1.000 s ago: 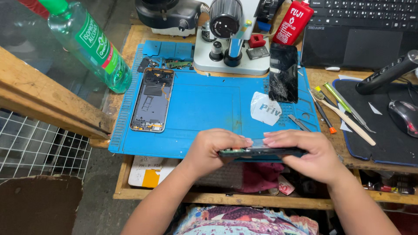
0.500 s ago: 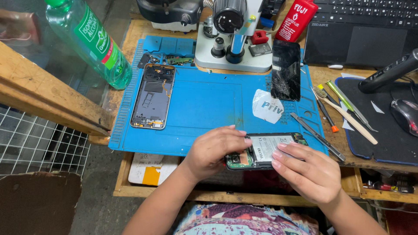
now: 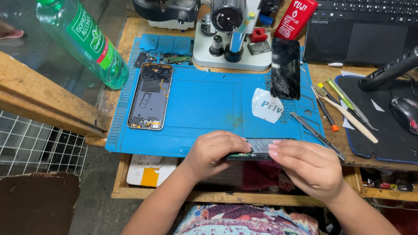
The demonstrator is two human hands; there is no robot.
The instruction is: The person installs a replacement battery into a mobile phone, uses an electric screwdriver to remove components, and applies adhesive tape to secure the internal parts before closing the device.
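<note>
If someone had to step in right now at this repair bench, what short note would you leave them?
Left hand and right hand: both grip one opened phone at the near edge of the blue repair mat, its circuit side up and tilted.
A second opened phone frame lies flat at the mat's left, loose small parts above it.
A cracked black screen lies at the mat's right, beside a white sticker.
Done: both phones are open, the screen is off.
Left: nothing is reassembled. Tweezers and brushes lie untouched at the right.

head view, steeply downward, close over workbench point(image 3: 130, 35)
</note>
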